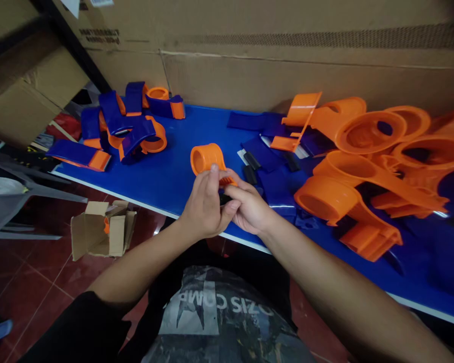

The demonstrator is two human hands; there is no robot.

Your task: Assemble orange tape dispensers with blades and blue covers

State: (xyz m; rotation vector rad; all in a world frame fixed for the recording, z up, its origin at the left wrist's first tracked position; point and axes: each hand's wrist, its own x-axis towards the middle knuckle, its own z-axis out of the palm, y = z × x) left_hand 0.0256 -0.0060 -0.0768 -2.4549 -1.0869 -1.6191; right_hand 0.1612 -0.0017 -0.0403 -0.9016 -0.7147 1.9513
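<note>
The orange holder (209,157) sits above the surface's (174,169) near edge, clamped between left hand (207,204) and right hand (248,204), apparently for steadiness, with blue-covered holders (111,113) leftward and bare holders (323,199) rightward, presumably kept separate.

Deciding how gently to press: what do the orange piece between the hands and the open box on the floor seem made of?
The orange piece: likely moulded plastic, smooth with a slight sheen, judging by its even colour and rounded ring. The open box: apparently cardboard, matt brown, with folded flaps.
</note>
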